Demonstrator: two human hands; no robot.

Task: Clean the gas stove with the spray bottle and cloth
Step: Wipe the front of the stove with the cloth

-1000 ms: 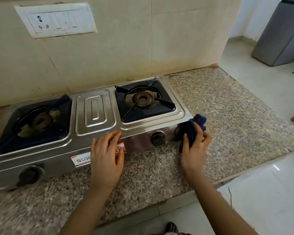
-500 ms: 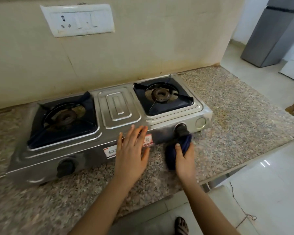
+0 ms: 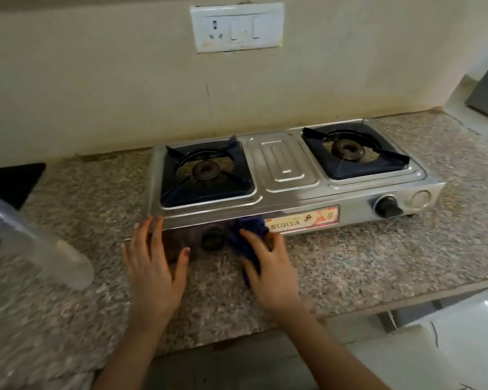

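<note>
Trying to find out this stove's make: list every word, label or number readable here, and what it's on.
"SURYA": on the sticker on the stove front, right of the cloth.
Rest of that sticker: marks too blurred to read.
Spray bottle: blurred, nothing readable.
Wall switch plate: no readable text.

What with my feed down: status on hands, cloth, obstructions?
Left hand open, braced on stove, left front corner. Right hand grips blue cloth against front panel by left knob. Spray bottle clear, left.
</note>
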